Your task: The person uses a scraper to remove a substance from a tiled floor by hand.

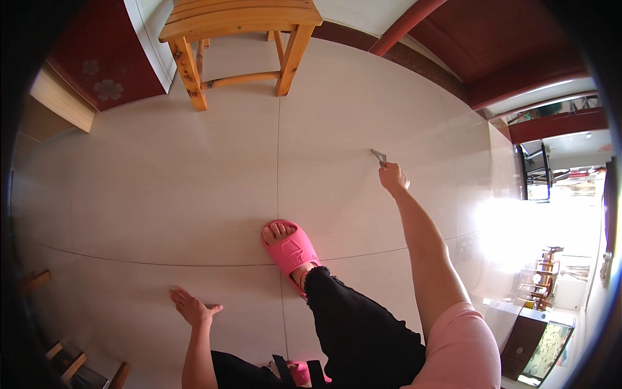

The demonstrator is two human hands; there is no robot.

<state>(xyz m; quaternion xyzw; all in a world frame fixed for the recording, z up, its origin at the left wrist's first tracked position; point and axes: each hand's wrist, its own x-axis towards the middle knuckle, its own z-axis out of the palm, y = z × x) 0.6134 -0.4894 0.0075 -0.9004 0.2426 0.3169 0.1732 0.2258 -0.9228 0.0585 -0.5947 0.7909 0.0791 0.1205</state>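
Observation:
My right hand (393, 176) is shut around the handle of a small grey tool (379, 156), held out above the tiled floor (233, 175). The tool's end looks like a narrow triangular frame with a point. Its exact kind is too small to tell, and my fingers hide the handle. Lower left, my left hand (193, 307) hangs over the tiles with its fingers apart and nothing in it. Between the two hands, my foot in a pink slide sandal (294, 250) stands on the floor. A second pink sandal (301, 373) shows partly at the bottom edge.
A wooden stool (240, 24) stands ahead, beside a dark red cabinet (114, 63) with flower prints. Red frames (525, 73) line the upper right. Wooden furniture legs (73, 367) poke in at lower left. Bright light glares off the floor at right, near a dark box-shaped unit (525, 340).

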